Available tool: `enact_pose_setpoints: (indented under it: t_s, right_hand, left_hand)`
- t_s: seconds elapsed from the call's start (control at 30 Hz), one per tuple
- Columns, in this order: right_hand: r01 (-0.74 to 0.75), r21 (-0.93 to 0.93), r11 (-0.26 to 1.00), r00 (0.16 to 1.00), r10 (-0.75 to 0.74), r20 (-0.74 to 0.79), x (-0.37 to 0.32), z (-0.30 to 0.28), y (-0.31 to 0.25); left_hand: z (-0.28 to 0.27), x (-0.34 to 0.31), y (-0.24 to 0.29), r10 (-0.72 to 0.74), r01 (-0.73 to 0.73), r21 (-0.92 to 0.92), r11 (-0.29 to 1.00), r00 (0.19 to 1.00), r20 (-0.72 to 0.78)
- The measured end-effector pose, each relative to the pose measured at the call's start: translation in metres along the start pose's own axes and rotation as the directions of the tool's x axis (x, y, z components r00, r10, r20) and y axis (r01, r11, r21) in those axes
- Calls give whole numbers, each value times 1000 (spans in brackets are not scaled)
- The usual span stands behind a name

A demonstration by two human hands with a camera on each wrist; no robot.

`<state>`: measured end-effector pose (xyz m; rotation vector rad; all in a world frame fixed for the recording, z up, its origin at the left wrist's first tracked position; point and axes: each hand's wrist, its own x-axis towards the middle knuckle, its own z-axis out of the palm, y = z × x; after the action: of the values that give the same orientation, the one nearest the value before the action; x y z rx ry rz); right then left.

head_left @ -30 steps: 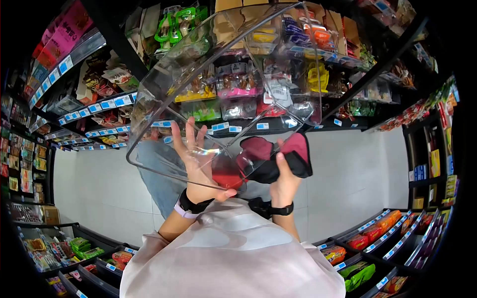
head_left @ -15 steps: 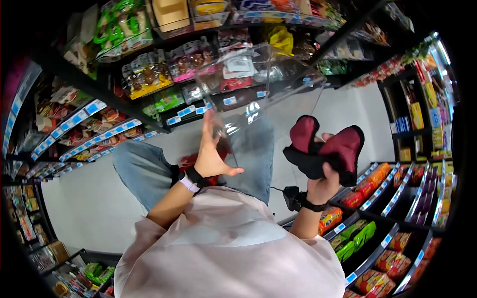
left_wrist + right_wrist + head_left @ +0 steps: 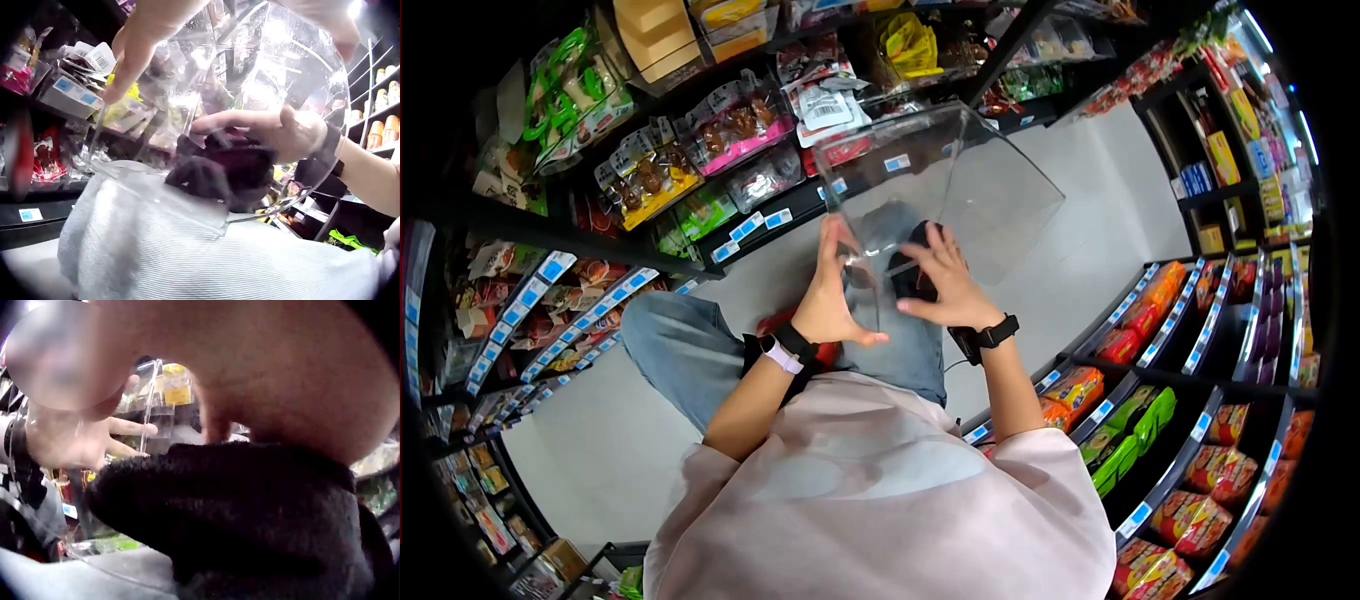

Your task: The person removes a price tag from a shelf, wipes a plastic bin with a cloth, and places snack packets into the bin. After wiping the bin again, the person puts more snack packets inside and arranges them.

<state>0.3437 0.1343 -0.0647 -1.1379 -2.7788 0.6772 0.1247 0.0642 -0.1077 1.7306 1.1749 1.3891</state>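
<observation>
A clear plastic box (image 3: 945, 190) hangs over the person's lap, tilted. The left hand (image 3: 832, 295) grips its near side, fingers and thumb spread around the wall; in the left wrist view its fingers straddle the clear wall (image 3: 156, 181). The right hand (image 3: 950, 285) holds a soft black and maroon cloth pad (image 3: 912, 270), mostly covered by the palm. Seen through the plastic in the left wrist view, the pad (image 3: 231, 169) is bunched under the right hand (image 3: 269, 131). Black fuzzy fabric (image 3: 237, 512) fills the lower right wrist view. Whether the pad touches the box I cannot tell.
Shelves of packaged snacks (image 3: 740, 125) stand in front, with price tags along their edges. Tiered racks of bagged goods (image 3: 1200, 490) stand at the right, more shelves (image 3: 530, 320) at the left. Jeans-clad legs (image 3: 675, 345) are bent over the pale floor (image 3: 1040, 150). Something red lies below the left hand.
The right hand has brought the pad from the right to beside the left hand, near the box. The box has come down from its earlier raised place. The head view has turned.
</observation>
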Motion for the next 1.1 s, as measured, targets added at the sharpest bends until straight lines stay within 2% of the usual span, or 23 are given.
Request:
enact_pose_setpoints:
  t_s: [0.03, 0.07, 0.1, 0.2, 0.23, 0.33, 0.37, 0.4, 0.47, 0.5, 0.53, 0.63, 0.7, 0.73, 0.77, 0.83, 0.87, 0.93, 0.97, 1.0, 1.07, 1.1]
  right_hand:
    - [-88, 145, 986, 975, 115, -190, 3, 16, 6]
    - [-146, 297, 944, 902, 250, -352, 5, 30, 10]
    - [-165, 150, 975, 883, 214, -417, 6, 42, 11]
    - [-235, 75, 969, 889, 246, -386, 12, 53, 0]
    - [-200, 72, 977, 867, 211, -451, 15, 57, -1]
    - [-176, 92, 980, 909, 197, -368, 16, 60, -11]
    - [-120, 139, 983, 933, 160, -323, 20, 62, -12]
    - [-90, 113, 989, 933, 124, -337, 22, 63, -18]
    - [-38, 114, 993, 966, 66, -249, 30, 59, -26]
    - [14, 201, 979, 985, 21, -172, 31, 52, -28]
    - [225, 378, 898, 962, -143, -233, 42, 59, -25]
    - [227, 314, 922, 964, -166, -209, 37, 66, -27]
    - [257, 294, 921, 946, -178, -270, 31, 55, -30]
    - [253, 292, 922, 947, -174, -269, 27, 57, -27]
    - [162, 180, 970, 963, -116, -244, 21, 60, -23]
    - [24, 9, 1000, 970, -21, -241, 14, 52, -19]
    - [-58, -93, 994, 968, 33, -248, 11, 51, -15]
    - [-224, -137, 965, 943, 179, -281, 7, 49, -4]
    - [-243, -126, 962, 924, 190, -333, 6, 53, 5]
    - [-242, -129, 962, 926, 189, -328, 7, 59, 9]
    - [-240, -88, 967, 951, 216, -223, 12, 78, 18]
    - [-192, 51, 980, 955, 199, -222, 18, 101, 29]
  left_hand:
    - [-2, 0, -3, -4, 4, -5, 1000, 1000, 18]
    - [-4, 0, -5, -18, 18, -29, 999, 1000, 10]
    - [-6, -1, -7, -32, 32, -52, 998, 999, 1]
    - [-11, -9, -16, -111, 114, -166, 980, 993, 25]
    - [-12, -10, -15, -100, 102, -178, 979, 995, 21]
    - [-15, -6, -8, -93, 96, -77, 992, 995, 35]
    - [-11, -1, -7, -6, 5, -111, 994, 1000, -4]
    - [-12, 2, -7, -5, 5, -114, 993, 1000, -3]
    - [-16, 8, -3, -55, 53, 23, 998, 997, 57]
    - [-16, 10, 2, -89, 90, -2, 996, 994, 70]
    - [-14, 14, 6, -88, 88, -3, 996, 994, 70]
    - [-11, 25, 18, -68, 54, 144, 988, 993, 95]
    - [-11, 28, 16, -87, 75, 119, 990, 992, 96]
    - [-9, 28, 15, -107, 97, 94, 991, 989, 98]
    - [-8, 28, 14, -105, 96, 89, 991, 989, 102]
    - [-5, 24, 9, -137, 141, -99, 985, 990, 45]
    - [-5, 23, 9, -133, 138, -104, 985, 990, 47]
    - [-5, 19, 11, -98, 96, 43, 994, 994, 52]
    - [-2, 17, 16, -161, 158, 54, 986, 985, 55]
    - [0, 18, 17, -165, 162, 51, 985, 985, 51]
    - [3, 21, 18, -54, 48, 94, 994, 997, 59]
    - [3, 22, 20, -52, 47, 86, 995, 997, 60]
